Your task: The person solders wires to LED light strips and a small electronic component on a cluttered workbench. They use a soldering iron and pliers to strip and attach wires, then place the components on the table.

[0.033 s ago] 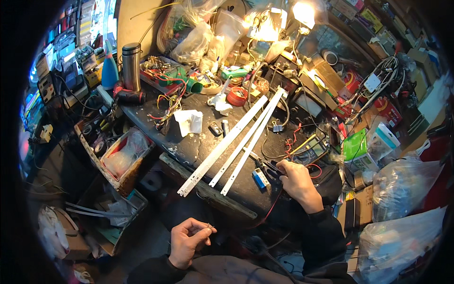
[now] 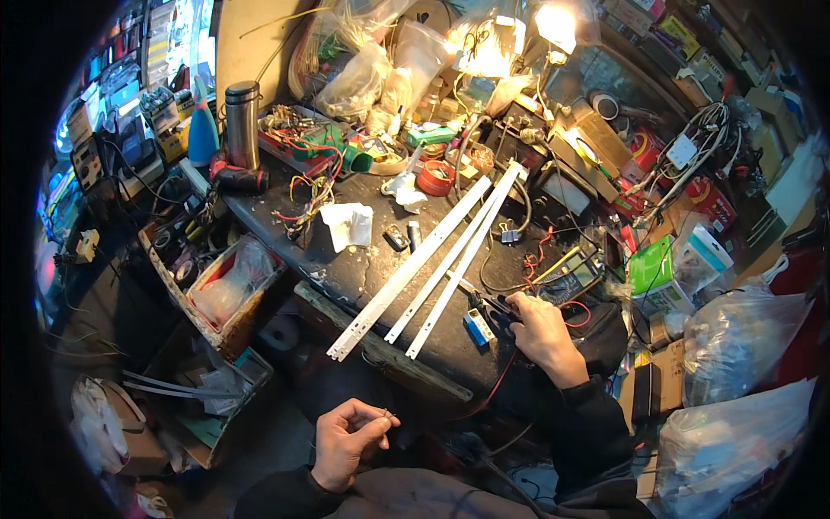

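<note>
My left hand (image 2: 350,441) is held in front of the bench's near edge. Its thumb and index finger pinch something tiny and thin, too small to name. Over the bench's right part, my right hand (image 2: 546,339) has its fingers closed at a dark-handled tool (image 2: 493,303) with a metal tip. How far the grip goes round it is partly hidden. Just left of that hand lies a small blue-and-white block (image 2: 477,328). Three long white strips (image 2: 411,264) lie slantwise across the bench, their near ends reaching past or close to its front edge.
Behind my right hand sits a multimeter (image 2: 574,273) with red leads. A binder clip (image 2: 509,233), red tape roll (image 2: 435,178) and crumpled white paper (image 2: 347,227) lie on the bench (image 2: 380,275). An open drawer (image 2: 186,304) juts out at left; plastic bags (image 2: 735,346) crowd the right.
</note>
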Demonstrator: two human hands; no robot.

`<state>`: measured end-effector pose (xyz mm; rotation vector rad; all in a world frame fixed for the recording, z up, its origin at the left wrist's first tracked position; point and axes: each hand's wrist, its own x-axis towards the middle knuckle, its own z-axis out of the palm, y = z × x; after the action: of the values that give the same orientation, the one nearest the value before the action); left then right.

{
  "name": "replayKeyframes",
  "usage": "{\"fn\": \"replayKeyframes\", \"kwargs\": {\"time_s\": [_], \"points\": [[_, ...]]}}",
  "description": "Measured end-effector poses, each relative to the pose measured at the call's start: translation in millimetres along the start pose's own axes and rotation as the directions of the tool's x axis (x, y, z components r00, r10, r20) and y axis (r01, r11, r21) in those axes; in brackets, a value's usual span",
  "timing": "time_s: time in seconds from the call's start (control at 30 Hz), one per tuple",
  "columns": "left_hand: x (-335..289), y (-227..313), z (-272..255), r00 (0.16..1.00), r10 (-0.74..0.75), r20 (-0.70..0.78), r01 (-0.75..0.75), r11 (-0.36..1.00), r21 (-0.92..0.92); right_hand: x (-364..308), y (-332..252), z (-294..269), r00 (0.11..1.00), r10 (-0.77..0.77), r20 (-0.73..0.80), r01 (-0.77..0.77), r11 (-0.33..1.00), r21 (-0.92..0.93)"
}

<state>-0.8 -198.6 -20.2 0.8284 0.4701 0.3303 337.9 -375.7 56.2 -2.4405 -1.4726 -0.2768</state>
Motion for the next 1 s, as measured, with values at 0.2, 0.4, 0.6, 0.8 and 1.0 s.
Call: {"fn": "replayKeyframes", "kwargs": {"time_s": [0.2,0.4,0.6,0.8,1.0], "points": [[7,-3,-8,0.999,0.018,0.039,-0.025,0.985,0.172,12,-22,-17,0.999,-0.035,0.017,0.035,0.999,-0.014],[18,-34,-36,0.995,-0.032,0.092,0.031,0.999,0.004,45,-137,-122,0.972,-0.032,0.234,-0.012,0.983,0.182],[26,-77,-77,0.966,-0.22,0.139,0.218,0.975,0.029,118,-216,-111,0.844,-0.443,0.302,0.335,0.876,0.347],[40,-126,-103,0.952,-0.245,0.184,0.24,0.97,0.047,230,-284,29,0.638,-0.689,0.345,0.539,0.719,0.439],[36,-132,-101,0.991,0.065,0.116,-0.076,0.993,0.094,281,-338,157,0.533,-0.702,0.472,0.598,0.708,0.377]]}}
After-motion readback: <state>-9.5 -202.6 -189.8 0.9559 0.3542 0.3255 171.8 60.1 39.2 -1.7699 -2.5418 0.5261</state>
